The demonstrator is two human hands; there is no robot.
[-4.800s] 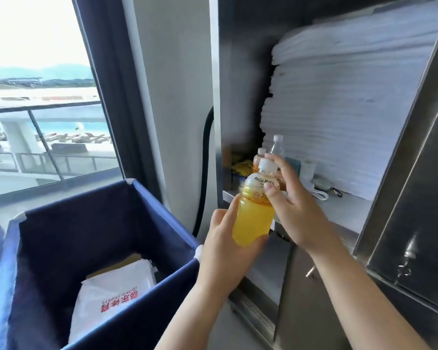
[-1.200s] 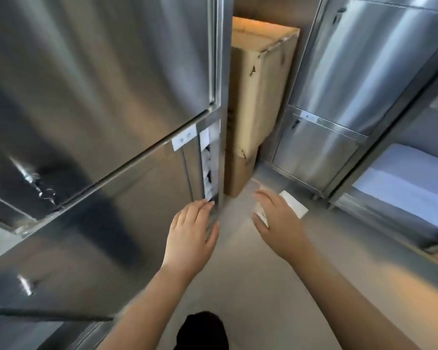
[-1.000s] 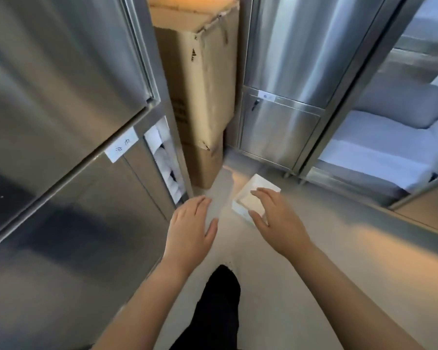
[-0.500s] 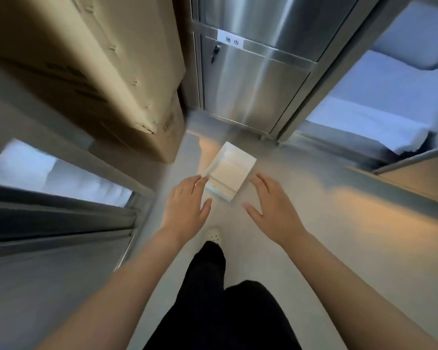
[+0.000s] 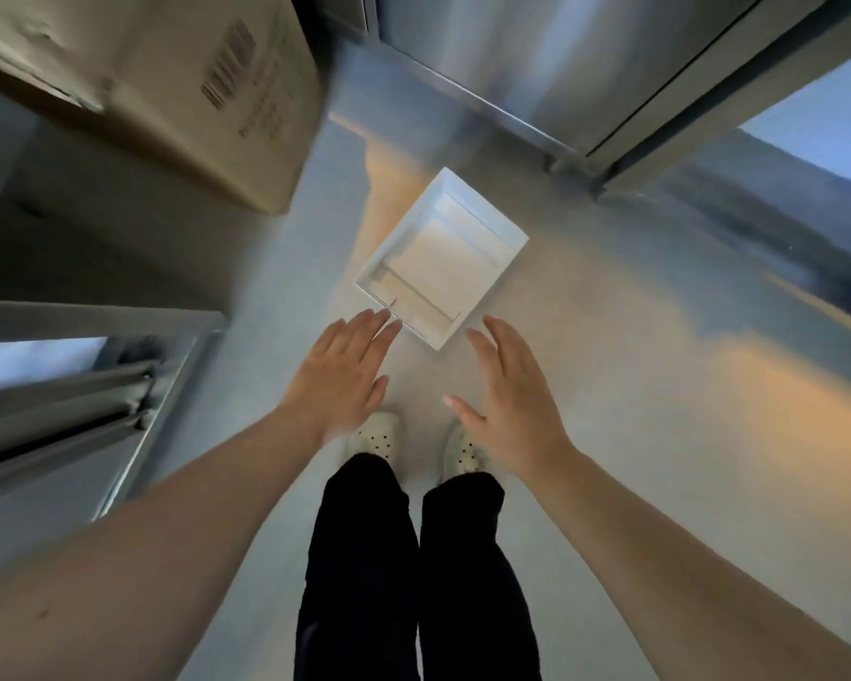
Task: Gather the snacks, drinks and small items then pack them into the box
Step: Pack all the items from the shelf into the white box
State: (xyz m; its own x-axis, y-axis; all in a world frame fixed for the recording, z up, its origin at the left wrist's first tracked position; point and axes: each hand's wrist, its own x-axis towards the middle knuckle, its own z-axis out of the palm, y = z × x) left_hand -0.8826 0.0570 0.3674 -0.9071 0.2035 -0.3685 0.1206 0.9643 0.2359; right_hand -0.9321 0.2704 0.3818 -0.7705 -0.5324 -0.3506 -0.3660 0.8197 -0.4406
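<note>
Both hands have been brought closer to the white box [image 5: 443,255] on the floor [image 5: 610,385]. It is found just ahead, between the left hand [image 5: 337,380] and right hand [image 5: 504,403]. All fingers are spread and empty, the left nearer.

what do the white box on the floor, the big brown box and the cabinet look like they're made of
White box: probably thin card or plastic, matte white, with crisp straight inner walls; I cannot tell which.
Brown box: cardboard, dull tan, dented surface, printed barcode.
Cabinet: likely stainless steel, brushed finish, with streaky soft reflections.
</note>
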